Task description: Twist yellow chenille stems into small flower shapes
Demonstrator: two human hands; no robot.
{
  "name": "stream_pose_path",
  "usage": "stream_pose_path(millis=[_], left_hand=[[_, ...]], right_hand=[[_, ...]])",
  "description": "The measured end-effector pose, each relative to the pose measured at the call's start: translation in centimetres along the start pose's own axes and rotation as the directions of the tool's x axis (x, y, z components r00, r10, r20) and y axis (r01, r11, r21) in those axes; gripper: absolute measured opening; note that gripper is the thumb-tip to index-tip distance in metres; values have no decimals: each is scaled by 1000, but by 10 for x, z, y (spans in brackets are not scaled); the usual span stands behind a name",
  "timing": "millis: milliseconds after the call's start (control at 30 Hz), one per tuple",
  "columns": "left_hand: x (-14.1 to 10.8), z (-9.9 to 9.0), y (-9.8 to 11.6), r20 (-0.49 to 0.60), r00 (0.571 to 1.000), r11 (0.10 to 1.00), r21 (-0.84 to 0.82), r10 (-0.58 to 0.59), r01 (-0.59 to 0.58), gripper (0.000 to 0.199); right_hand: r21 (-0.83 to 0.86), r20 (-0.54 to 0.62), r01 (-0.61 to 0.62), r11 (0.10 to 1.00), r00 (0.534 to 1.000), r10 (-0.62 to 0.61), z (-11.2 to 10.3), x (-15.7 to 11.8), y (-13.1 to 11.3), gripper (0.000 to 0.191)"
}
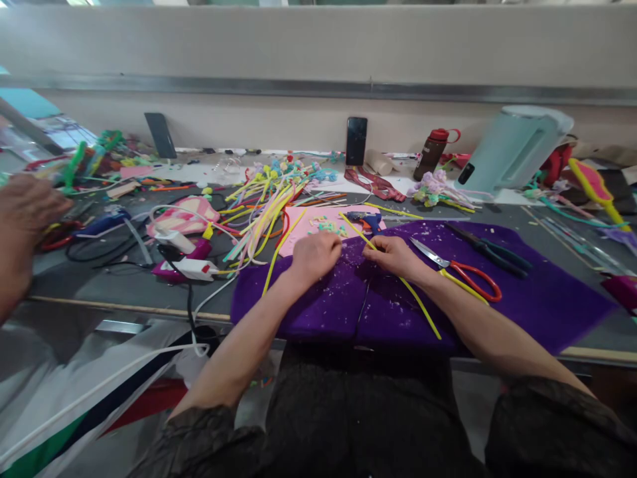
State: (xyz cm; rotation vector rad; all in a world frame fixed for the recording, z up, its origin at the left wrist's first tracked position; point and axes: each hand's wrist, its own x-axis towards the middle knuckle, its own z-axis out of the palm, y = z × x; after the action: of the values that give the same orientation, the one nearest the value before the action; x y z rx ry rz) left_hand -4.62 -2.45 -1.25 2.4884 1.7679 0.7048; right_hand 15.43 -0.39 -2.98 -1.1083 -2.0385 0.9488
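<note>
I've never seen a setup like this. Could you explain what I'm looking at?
There's no robot: someone is working bare-handed, and this one picture comes from a camera worn on their head, looking forward and down. The right hand pinches a yellow pipe cleaner; the left hand is curled nearby, and whether it holds anything isn't clear. On the purple cloth lie red-handled scissors and pliers. Farther off are a glue gun and many colourful pipe cleaners. Another person's hand shows at the left edge.

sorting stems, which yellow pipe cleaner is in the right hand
The yellow pipe cleaner pinched by the right hand, its tip over the pink sheet; those beside the left hand and red-handled scissors lie ungripped.
</note>
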Motion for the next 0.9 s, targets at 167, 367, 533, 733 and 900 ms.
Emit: stream_pose_path(millis=[167, 367, 533, 733, 900], left_hand=[[56, -1, -34, -57, 984, 983, 70, -168, 172, 21], [65, -1, -43, -120, 981, 987, 38, -152, 158, 29], [26, -24, -44, -118, 960, 956, 118, -255, 268, 34], [-25, -34, -63, -77, 935, 848, 401, -348, 348, 36], [-43, -30, -72, 10, 897, 809, 437, -442, 394, 33]], right_hand=[[-17, -8, -3, 1000, 1000, 3, 0, 2, 2, 23], [-24, -8, -3, 1000, 1000, 3, -3, 3, 5, 20], [-35, -11, -2, 999, 1000, 2, -5, 13, 6, 20], [-383, 47, 121, 916, 993, -111, 2, 58, -5, 18], [-653, 76, 84, 753, 996, -45, 17, 91, -2, 23]])
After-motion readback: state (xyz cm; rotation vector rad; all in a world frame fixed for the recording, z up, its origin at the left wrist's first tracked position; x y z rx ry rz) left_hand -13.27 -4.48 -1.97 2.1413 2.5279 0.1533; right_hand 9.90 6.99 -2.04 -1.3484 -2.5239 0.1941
